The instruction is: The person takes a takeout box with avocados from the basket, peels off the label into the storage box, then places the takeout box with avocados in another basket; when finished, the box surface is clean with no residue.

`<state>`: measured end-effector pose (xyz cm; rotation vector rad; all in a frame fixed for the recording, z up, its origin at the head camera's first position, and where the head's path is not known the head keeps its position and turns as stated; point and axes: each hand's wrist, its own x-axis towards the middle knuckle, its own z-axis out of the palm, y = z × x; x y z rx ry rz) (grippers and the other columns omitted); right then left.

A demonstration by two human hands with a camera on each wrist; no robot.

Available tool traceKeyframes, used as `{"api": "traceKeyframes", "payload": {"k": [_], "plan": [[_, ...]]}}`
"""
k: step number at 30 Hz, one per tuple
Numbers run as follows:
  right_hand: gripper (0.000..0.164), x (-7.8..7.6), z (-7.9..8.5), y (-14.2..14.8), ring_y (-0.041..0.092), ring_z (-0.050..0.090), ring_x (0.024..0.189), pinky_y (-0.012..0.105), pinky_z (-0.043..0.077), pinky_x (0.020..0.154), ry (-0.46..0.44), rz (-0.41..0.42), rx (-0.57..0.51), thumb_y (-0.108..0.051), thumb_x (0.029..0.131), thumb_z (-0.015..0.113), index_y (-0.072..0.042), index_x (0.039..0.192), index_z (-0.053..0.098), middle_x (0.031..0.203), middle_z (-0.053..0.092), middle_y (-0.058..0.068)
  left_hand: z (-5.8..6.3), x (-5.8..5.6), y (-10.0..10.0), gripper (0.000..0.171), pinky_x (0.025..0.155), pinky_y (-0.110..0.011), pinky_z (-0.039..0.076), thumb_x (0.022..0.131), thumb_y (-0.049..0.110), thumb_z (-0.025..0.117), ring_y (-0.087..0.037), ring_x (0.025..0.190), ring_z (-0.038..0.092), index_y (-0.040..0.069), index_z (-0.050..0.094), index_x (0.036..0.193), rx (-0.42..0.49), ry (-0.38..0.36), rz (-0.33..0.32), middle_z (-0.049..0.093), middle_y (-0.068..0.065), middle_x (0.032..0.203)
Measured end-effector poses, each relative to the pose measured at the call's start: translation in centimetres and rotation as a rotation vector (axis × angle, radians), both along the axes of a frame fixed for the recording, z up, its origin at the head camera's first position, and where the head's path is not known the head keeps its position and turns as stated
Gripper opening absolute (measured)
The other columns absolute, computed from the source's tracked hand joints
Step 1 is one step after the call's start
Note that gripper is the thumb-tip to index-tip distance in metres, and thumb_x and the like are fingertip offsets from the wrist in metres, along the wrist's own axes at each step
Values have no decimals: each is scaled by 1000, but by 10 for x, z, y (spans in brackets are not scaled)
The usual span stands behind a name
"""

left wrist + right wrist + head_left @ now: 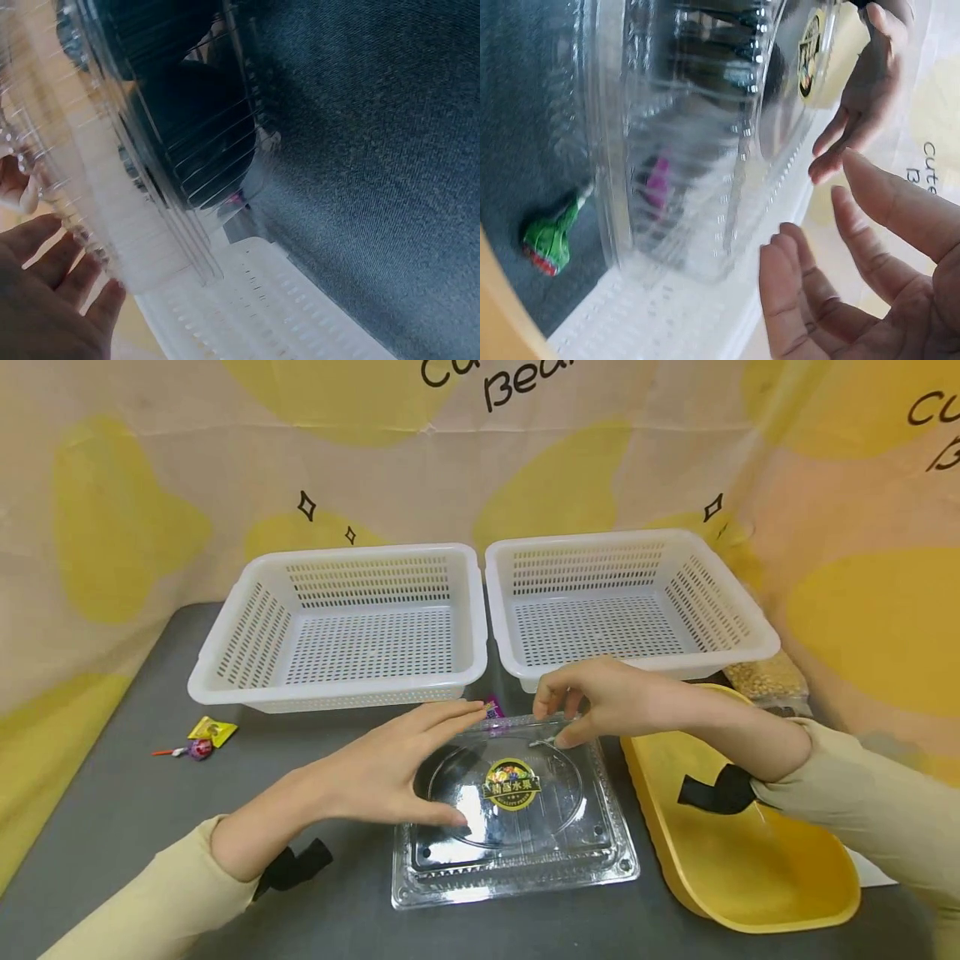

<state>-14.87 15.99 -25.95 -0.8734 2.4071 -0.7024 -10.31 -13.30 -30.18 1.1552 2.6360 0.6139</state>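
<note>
A clear plastic fruit box (517, 856) with a round yellow-and-black label (512, 785) lies lidded on the dark table. Over its left part hovers my left hand (382, 760), thumb and fingers spread wide. My right hand (607, 697) is at the far right corner of the lid, its fingers loosely bent with nothing between them in the right wrist view. A purple wrapper (493, 708) shows just behind the box. Beside the box, the right wrist view shows a green-wrapped lollipop (549, 236) on the table.
Two white slotted baskets, left (367, 685) and right (637, 664), stand at the back. On the right is a yellow tray (750, 868), with a bag of tan grains (768, 681) behind it. A lollipop (199, 749) and a yellow candy packet (213, 731) lie at left.
</note>
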Motion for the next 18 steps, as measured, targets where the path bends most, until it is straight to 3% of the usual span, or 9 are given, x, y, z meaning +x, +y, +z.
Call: {"api": "traceKeyframes", "payload": {"k": [6, 9, 18], "plan": [[22, 1, -6, -14, 13, 61, 88, 27, 55, 77, -25, 39, -45, -10, 82, 79, -17, 99, 68, 107, 71, -2, -7, 1, 1, 120, 125, -52, 19, 67, 73, 74, -23, 157, 11, 23, 17, 160, -79, -37, -43, 7, 11, 168], [22, 2, -7, -19, 12, 60, 86, 26, 56, 77, -30, 64, -64, -9, 81, 79, -16, 99, 68, 107, 71, 1, -9, 1, 0, 125, 126, -53, 14, 65, 76, 74, -24, 157, 8, 25, 12, 160, -96, -41, -58, 1, 14, 168], [20, 3, -14, -32, 8, 60, 82, 23, 55, 78, -25, 156, -78, -11, 81, 79, -14, 98, 69, 104, 70, 1, -13, 1, -1, 137, 127, -52, 10, 58, 81, 75, -24, 157, 8, 26, 2, 160, -147, -29, -62, 5, -1, 169]]}}
